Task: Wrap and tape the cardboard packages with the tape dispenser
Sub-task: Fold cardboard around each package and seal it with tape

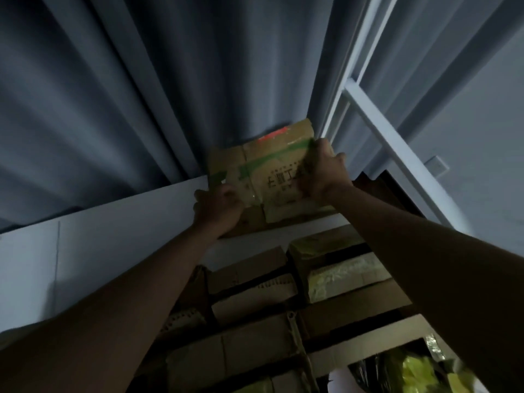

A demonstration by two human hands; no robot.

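Package (263, 171) of flattened, printed cardboard is being held up at arm's length between both hands, above the stack of boxes (255, 293) and just in front of the grey curtain (141, 95). Its lower left edge is being gripped by the left hand (218, 205), fingers curled round it; its right edge is being pinched by the right hand (320, 171), thumb toward the camera. Its printed face is being turned toward the camera; its long axis is running roughly from hand to hand, tilted up to the right. A white ledge (113, 236) is lying below the left hand. No tape dispenser is being seen. Judged step: a package is being fetched or stowed at the stack; taping would call for lowering it and finding the dispenser.
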